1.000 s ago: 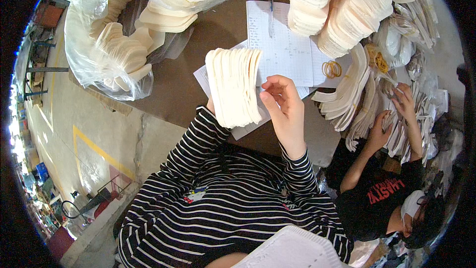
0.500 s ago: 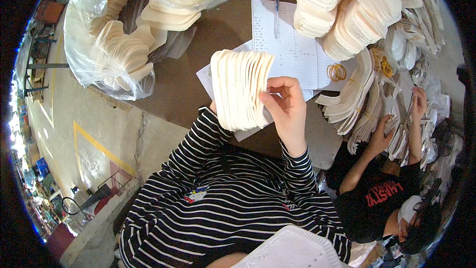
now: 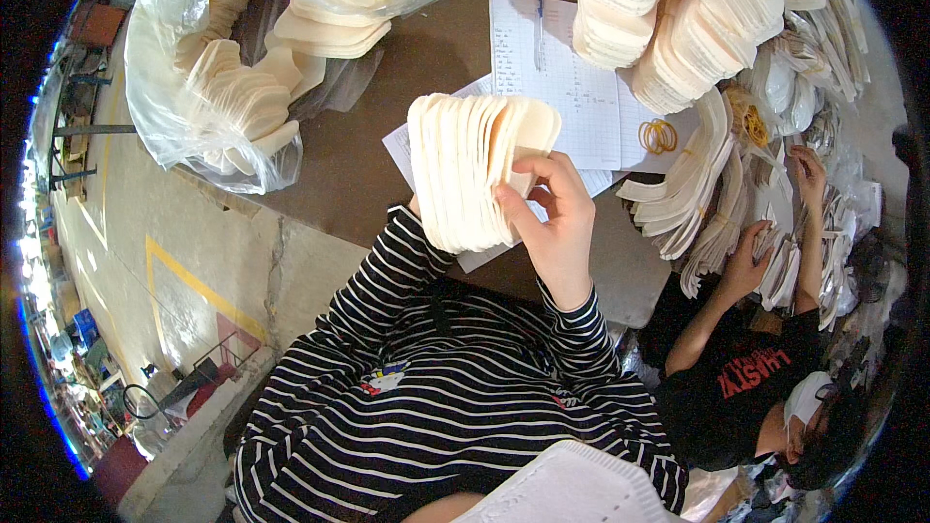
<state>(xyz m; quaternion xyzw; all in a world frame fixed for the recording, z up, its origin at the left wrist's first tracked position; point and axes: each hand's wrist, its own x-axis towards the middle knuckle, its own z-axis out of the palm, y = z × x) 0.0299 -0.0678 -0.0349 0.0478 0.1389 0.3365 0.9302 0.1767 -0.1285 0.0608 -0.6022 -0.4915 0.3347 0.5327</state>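
A thick stack of cream insole-shaped foam pieces (image 3: 460, 174) is held upright in front of me, over the table edge. My left hand (image 3: 415, 205) grips it from behind at the lower left, and most of that hand is hidden by the stack. At the right side, my right hand (image 3: 560, 218) has its thumb and fingers closed on the edges of the rightmost insoles. One insole (image 3: 535, 126) there leans away from the others, leaving a gap at the top.
An open notebook (image 3: 552, 87) with a pen (image 3: 540, 34) lies behind the stack. Yellow rubber bands (image 3: 658, 137) rest beside bundled insoles (image 3: 717, 29). A plastic bag (image 3: 160, 87) of insoles stands left. On the right, a co-worker's hands (image 3: 744, 261) handle similar strips.
My right hand has shifted slightly left along the stack. The rightmost insole has tilted outward to the right at its top. The co-worker's far hand has moved a little.
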